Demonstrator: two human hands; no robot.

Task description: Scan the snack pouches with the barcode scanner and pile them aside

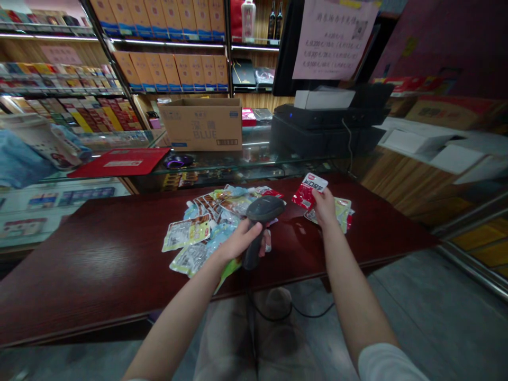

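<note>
A barcode scanner (266, 208) is gripped by the handle in the left hand (237, 242), the thumb laid across the near side and the fingers wrapped around the far side. The scanner is held above the right edge of a loose heap of snack packets (225, 203), its head pointed toward the right; whether the trigger is pressed cannot be told. A black cable (274, 319) is seen hanging below the table edge.

A red and white packet (305, 192) is pinched by its right side between the thumb and fingers of the right hand (325, 208). It is held tilted over the table (107, 264), well apart from the heap, with its printed face shown. A smaller group of packets (343, 210) is partly covered by the right hand and wrist.

Behind the table, a glass counter is seen, on which a cardboard box (201, 126), a red folder (122, 162) and a computer mouse (178, 160) are set. A patterned cup (44, 142) is placed farther left. A pink notice (334, 41) is fixed to a dark screen at the right.
</note>
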